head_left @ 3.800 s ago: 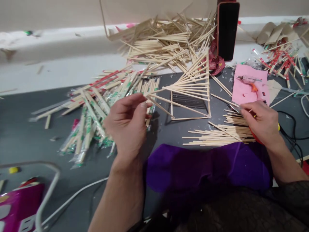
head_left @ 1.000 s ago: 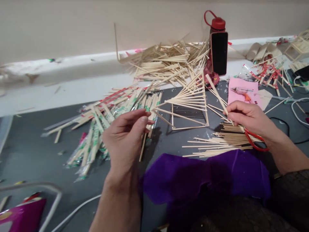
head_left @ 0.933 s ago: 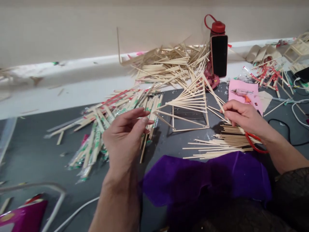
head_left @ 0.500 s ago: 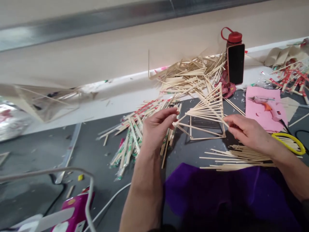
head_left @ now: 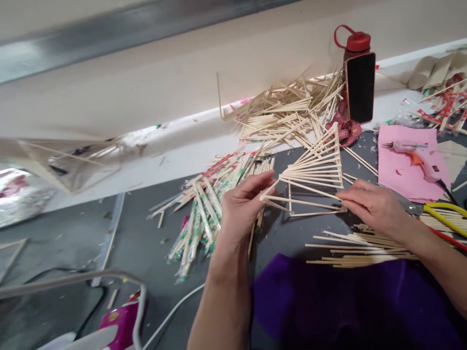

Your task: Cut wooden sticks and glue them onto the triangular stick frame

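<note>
A frame of thin wooden sticks [head_left: 315, 166] stands on the grey table in front of me, its upper sticks fanned out from the left side to an upright on the right. My left hand [head_left: 243, 200] is closed at the frame's left corner, thumb and fingers around the joint; the fingertips are partly hidden. Between thumb and fingers, my right hand [head_left: 368, 200] pinches the right end of the lowest slanting stick [head_left: 310, 187], near the frame's right upright. Loose bare sticks [head_left: 350, 250] lie just below the right hand.
Wrapped chopsticks [head_left: 204, 204] lie left; a stick pile [head_left: 288, 114] is behind. A red bottle [head_left: 357, 43] has a phone [head_left: 360, 87] against it. A glue gun [head_left: 416, 154] rests on pink cloth [head_left: 392, 180]. Yellow-handled pliers [head_left: 443, 216] lie right; a cable [head_left: 173, 308] crosses lower left.
The camera view has shifted slightly, bringing more of the pliers into sight. Both hands stay at the stick frame, the right one still pinching the stick's end.
</note>
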Demonstrator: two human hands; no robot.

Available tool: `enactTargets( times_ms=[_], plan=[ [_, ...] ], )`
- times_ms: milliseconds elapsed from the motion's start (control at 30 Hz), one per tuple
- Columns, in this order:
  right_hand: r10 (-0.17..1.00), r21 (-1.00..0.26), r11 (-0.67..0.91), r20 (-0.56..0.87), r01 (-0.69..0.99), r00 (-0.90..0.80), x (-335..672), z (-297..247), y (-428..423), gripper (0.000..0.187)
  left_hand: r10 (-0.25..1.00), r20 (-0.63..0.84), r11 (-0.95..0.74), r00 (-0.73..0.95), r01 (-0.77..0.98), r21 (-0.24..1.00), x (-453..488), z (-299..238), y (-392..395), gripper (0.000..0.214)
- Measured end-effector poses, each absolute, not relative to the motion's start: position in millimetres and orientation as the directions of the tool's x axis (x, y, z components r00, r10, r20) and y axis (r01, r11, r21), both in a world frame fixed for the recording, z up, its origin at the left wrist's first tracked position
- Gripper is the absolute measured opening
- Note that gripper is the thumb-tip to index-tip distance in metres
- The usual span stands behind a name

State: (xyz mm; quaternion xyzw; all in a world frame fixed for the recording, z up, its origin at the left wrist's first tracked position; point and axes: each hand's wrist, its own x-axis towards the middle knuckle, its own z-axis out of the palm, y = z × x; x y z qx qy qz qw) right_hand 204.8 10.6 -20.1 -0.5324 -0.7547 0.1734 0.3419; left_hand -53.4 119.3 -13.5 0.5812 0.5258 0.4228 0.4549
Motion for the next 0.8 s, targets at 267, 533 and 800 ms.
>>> enactTargets(
  times_ms=[267,533,800],
  plan=[
    [0.910,-0.610,0.385,0.377,0.692,-0.174,205,-28,14,0.022,0.997,0.025,-0.043,0.074,0.260,0.965,-52,-17,116,0.030],
    [0.902,-0.601,0.395,0.398,0.695,-0.168,203,-34,14,0.021,0.995,0.043,-0.065,0.091,0.256,0.965,-50,-20,116,0.025],
    [0.904,-0.565,0.358,0.408,0.744,-0.125,200,-29,16,0.017,0.998,0.020,-0.035,0.061,0.251,0.967,-47,-18,115,0.021]
  ],
)
